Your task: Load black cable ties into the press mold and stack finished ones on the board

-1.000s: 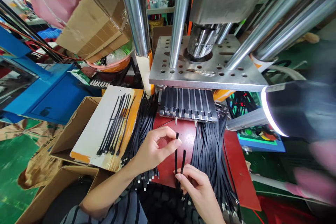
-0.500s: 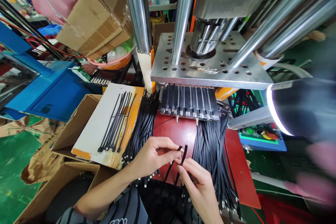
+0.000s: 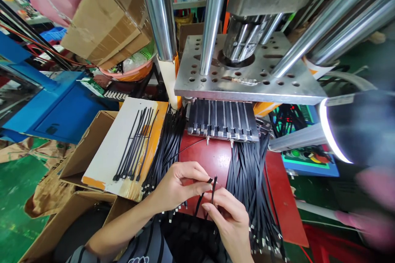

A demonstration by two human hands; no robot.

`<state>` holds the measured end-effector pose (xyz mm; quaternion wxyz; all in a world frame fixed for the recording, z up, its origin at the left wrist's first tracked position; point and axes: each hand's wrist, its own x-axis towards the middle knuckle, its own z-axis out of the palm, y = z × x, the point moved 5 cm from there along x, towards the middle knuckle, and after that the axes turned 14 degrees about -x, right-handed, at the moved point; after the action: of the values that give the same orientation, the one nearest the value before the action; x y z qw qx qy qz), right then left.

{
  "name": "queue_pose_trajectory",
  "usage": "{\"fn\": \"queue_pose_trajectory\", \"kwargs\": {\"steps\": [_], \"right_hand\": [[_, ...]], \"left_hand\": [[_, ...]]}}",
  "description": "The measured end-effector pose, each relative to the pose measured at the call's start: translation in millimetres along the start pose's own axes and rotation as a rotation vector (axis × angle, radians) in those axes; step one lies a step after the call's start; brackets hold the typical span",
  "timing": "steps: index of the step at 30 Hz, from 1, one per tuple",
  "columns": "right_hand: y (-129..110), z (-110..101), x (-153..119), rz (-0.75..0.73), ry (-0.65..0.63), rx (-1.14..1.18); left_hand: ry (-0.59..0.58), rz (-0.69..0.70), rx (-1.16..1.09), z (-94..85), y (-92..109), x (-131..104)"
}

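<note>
My left hand (image 3: 182, 185) is closed, pinching a flat black cable (image 3: 199, 204) near its end between thumb and fingertips. Beside it, my right hand (image 3: 230, 213) pinches another upright length of black cable (image 3: 214, 187). Whether the two lengths belong to one cable cannot be made out. Both hands are held close together over the red work surface (image 3: 203, 154). Behind them, several black cables lie side by side in a slotted metal fixture (image 3: 222, 120). Loose bundles of black cables flank the hands, one at the left (image 3: 165, 144) and one at the right (image 3: 247, 176).
A thick steel press plate (image 3: 247, 88) on shiny columns stands over the fixture. At left, a white board (image 3: 103, 156) with several cables lies across an open carton (image 3: 88, 148). A ring-lit lamp (image 3: 335, 131) and a blue control box (image 3: 311, 168) are at right.
The right hand has shifted slightly left and down, and the cable length in it now stands more upright. The left hand keeps its pinch. The whole view has shifted a little.
</note>
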<state>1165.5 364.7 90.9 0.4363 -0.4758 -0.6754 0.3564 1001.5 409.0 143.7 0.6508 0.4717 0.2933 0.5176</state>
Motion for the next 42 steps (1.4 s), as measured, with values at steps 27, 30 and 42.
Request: {"fn": "queue_pose_trajectory", "kwargs": {"steps": [27,30,42], "right_hand": [[-32,-58,146,-0.007,-0.335,-0.341],[-28,-57,201,-0.022,-0.276,-0.331],[7,-36,256,-0.068,-0.164,-0.438]], "left_hand": [[0.261,0.369,0.879,-59.7,15,162],[0.31,0.366,0.889,-65.2,12,172],[-0.476,0.64,1.38,-40.8,12,99]]}}
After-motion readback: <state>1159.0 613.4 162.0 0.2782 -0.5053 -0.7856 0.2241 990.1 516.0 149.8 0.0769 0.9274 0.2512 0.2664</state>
